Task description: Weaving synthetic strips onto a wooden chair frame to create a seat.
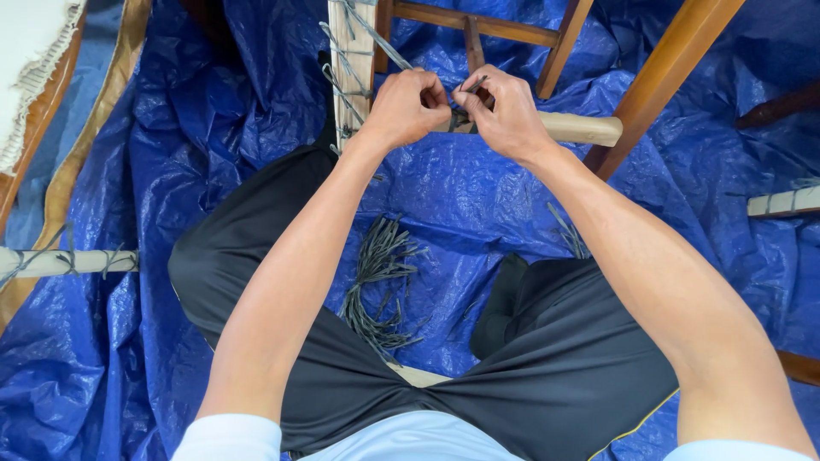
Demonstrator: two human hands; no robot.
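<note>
Both hands pinch a dark cord at a pale wooden rail [574,128] of a chair frame — the left hand [401,107] and right hand [506,111] closed on the cord [465,90], knuckles nearly touching. Crinkled blue tarpaulin [213,128] covers the floor; a loose bundle of dark cut strands [376,282] lies between black-trousered knees — the cord's wrap is hidden by fingers

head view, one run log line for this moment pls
left hand: pinching dark strip at wooden rail | right hand: pinching same strip | cut strips: on blue tarp
</note>
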